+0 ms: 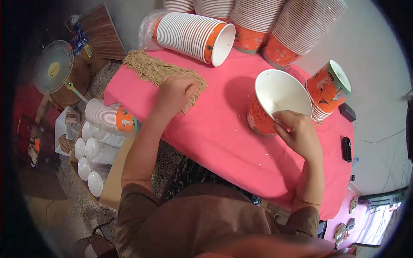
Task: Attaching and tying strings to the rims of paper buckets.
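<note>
My right hand [297, 129] pinches the near rim of an orange paper bucket [259, 116]. Its thumb is outside and the fingers reach over the lip. The bucket leans toward me, and its white inside shows no contents. At the far left of the pink-covered table, my left hand [175, 93] lies on a long pile of loose tan strings [150, 69]. Its fingers are curled and pressed together in the strings; the fingertips are partly hidden.
A stack of white-rimmed buckets [185, 36] lies on its side at the back, with upright stacks [251, 26] behind. More orange buckets [325, 88] stand at the right, near a black object [346, 149]. On the floor at left are a carton [116, 172] of wrapped cups and a fan [53, 66].
</note>
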Demonstrator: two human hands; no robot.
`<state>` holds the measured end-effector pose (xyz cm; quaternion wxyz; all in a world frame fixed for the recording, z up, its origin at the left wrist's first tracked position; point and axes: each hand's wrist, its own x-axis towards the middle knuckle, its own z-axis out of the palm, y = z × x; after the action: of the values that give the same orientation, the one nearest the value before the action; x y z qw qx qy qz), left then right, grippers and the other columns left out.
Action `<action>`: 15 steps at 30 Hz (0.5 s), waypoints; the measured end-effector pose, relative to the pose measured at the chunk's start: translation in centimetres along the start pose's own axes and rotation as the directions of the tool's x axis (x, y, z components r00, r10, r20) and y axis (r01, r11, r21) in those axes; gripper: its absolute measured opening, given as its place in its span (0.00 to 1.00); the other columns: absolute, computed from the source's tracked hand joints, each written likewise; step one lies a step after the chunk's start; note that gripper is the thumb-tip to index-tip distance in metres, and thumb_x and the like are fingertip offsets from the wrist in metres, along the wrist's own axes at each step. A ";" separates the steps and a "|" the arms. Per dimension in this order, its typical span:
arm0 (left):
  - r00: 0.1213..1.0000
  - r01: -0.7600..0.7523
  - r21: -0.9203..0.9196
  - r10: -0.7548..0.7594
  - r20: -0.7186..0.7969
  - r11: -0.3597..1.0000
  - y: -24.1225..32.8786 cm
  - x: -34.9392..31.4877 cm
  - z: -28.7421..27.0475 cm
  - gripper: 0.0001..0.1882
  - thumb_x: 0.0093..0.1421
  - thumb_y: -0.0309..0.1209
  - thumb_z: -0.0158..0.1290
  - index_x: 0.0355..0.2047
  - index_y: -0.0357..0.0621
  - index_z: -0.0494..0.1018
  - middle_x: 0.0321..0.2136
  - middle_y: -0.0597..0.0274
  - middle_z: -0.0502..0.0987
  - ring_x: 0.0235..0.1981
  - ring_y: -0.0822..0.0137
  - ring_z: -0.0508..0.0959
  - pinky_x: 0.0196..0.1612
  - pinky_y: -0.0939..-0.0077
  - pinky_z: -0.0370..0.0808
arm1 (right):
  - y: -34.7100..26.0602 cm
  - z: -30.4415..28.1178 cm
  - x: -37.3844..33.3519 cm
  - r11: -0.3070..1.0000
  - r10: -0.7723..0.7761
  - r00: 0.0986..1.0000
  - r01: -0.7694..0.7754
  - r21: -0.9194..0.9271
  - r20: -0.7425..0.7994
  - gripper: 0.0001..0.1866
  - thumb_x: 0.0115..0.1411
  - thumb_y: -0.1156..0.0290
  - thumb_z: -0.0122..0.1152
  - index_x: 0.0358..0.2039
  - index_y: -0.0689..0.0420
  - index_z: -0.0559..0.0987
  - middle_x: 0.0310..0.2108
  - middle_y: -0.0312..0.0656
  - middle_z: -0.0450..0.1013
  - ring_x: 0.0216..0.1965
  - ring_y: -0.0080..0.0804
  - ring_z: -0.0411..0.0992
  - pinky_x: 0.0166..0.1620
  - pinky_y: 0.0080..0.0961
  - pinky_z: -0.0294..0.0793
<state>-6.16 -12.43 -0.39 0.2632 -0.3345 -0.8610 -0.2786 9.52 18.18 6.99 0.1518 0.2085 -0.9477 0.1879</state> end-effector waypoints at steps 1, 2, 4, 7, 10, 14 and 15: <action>1.000 -0.006 -0.002 0.006 -0.025 1.000 0.4 0.1 -0.2 0.04 0.52 0.27 0.55 0.27 0.40 0.74 0.28 0.54 0.76 0.35 0.52 0.75 0.39 0.62 0.71 | 0.0 -0.1 -0.1 1.000 0.013 1.000 -0.013 -0.001 0.000 0.09 0.51 0.78 0.62 0.34 0.63 0.77 0.28 0.49 0.75 0.28 0.47 0.75 0.31 0.35 0.73; 0.999 -0.012 -0.005 0.012 -0.050 1.000 0.9 0.2 -0.4 0.04 0.53 0.26 0.55 0.27 0.39 0.73 0.28 0.54 0.75 0.35 0.52 0.75 0.39 0.61 0.71 | 0.0 -0.1 -0.1 1.000 0.017 1.000 -0.017 -0.007 0.002 0.09 0.51 0.78 0.62 0.34 0.63 0.77 0.28 0.49 0.75 0.28 0.47 0.75 0.31 0.35 0.73; 0.995 -0.047 0.009 0.047 -0.084 0.999 2.2 0.4 -0.7 0.04 0.52 0.27 0.54 0.28 0.42 0.72 0.30 0.56 0.75 0.35 0.55 0.75 0.40 0.60 0.70 | -0.1 -0.2 -0.1 0.998 0.057 0.998 -0.058 0.019 0.024 0.09 0.51 0.76 0.62 0.34 0.63 0.77 0.29 0.49 0.75 0.28 0.47 0.75 0.32 0.35 0.73; 0.977 -0.140 0.036 0.144 -0.160 0.990 3.7 0.3 -0.5 0.05 0.52 0.26 0.54 0.31 0.44 0.71 0.31 0.57 0.75 0.36 0.56 0.74 0.41 0.59 0.68 | -0.2 -0.1 -0.2 0.999 0.052 0.998 -0.053 0.002 0.032 0.10 0.51 0.74 0.63 0.35 0.63 0.77 0.29 0.49 0.75 0.29 0.47 0.75 0.32 0.35 0.74; 0.983 -0.122 -0.060 0.113 -0.145 0.991 5.3 -0.7 0.2 0.07 0.53 0.24 0.53 0.33 0.42 0.68 0.30 0.54 0.74 0.35 0.54 0.74 0.40 0.60 0.69 | 0.1 0.4 0.0 1.000 0.021 1.000 -0.021 -0.007 0.018 0.11 0.51 0.73 0.63 0.35 0.62 0.78 0.31 0.49 0.76 0.29 0.48 0.75 0.33 0.35 0.74; 0.996 0.091 -0.337 -0.088 0.024 0.937 5.3 -1.1 1.8 0.05 0.58 0.23 0.50 0.34 0.38 0.67 0.27 0.54 0.71 0.30 0.56 0.73 0.36 0.68 0.70 | -0.4 -0.2 0.0 0.997 0.073 0.996 -0.072 -0.012 0.059 0.11 0.50 0.75 0.64 0.35 0.62 0.77 0.32 0.49 0.76 0.31 0.46 0.76 0.34 0.34 0.75; 0.996 0.092 -0.334 -0.090 0.022 0.938 5.1 -1.3 2.6 0.05 0.58 0.23 0.50 0.34 0.38 0.67 0.27 0.54 0.71 0.30 0.56 0.73 0.36 0.68 0.70 | -0.3 -0.4 -0.2 0.998 0.069 0.996 -0.069 -0.011 0.059 0.11 0.50 0.75 0.64 0.35 0.62 0.77 0.32 0.49 0.76 0.31 0.46 0.76 0.34 0.34 0.75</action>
<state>-2.39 -8.13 -1.50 0.1865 -0.3350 -0.8165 -0.4317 9.88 18.13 7.33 0.1178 0.1806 -0.9593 0.1826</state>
